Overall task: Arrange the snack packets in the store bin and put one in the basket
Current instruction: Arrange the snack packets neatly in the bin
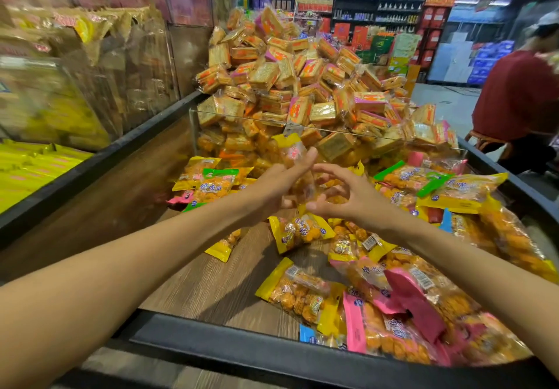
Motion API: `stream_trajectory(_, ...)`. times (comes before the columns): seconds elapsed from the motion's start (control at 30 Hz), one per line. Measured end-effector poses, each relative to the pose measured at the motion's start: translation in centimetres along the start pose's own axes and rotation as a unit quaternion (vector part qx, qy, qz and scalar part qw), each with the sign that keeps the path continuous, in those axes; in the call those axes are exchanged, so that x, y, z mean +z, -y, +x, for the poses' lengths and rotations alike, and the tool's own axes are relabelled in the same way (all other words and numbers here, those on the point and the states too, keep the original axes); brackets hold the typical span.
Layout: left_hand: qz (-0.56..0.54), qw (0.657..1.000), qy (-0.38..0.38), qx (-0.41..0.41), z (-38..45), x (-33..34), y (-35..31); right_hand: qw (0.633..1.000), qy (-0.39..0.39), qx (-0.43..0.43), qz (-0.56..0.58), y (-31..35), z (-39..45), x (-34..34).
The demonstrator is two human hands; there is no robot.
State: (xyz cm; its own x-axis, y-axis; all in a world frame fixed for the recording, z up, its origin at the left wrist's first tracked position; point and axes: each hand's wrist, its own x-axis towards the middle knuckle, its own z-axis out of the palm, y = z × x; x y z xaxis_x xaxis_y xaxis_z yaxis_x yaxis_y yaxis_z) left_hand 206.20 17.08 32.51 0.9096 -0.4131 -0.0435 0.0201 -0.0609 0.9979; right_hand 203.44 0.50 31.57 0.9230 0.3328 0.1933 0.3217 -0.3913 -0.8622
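Yellow-ended packet (292,152) seemingly held by left hand (279,181).

**Around the Snack Bin**

A clear divider (317,126) holds back a tall heap of square cracker packs (302,79). At far left, bagged goods (90,64) sit behind clear panels above yellow packs (33,170). A person in a red shirt (517,98) stands at right. Dark shelves of bottles (387,14) line the back wall.

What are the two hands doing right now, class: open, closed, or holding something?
Left hand: holds a yellow-ended snack packet above the bin.
Right hand: fingers loosely curled beside the packet; a grip cannot be told.
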Motion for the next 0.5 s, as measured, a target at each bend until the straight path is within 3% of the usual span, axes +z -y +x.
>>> stream_trajectory(0.1,-0.012,1.000,-0.010,-0.022,0.0,-0.2,-0.4,0.996,-0.081,-0.017,0.034,-0.2,0.4,-0.5)
stream_trajectory(0.17,-0.010,0.999,0.012,-0.046,-0.2,-0.1,-0.6,0.986,-0.151,0.019,0.061,-0.7,1.0,-1.3)
stream_trajectory(0.33,0.009,0.989,0.132,-0.072,-1.2,0.5,-0.8,0.979,-0.120,0.074,0.147,-1.2,1.0,-2.0)
stream_trajectory(0.4,0.016,0.990,0.122,-0.062,-1.3,0.6,-1.0,0.977,-0.130,0.062,0.159,-1.1,0.9,-1.9)
stream_trajectory(0.5,0.039,0.998,0.046,-0.024,-0.8,0.0,-0.8,0.974,-0.142,0.067,0.161,-1.0,0.9,-1.9)
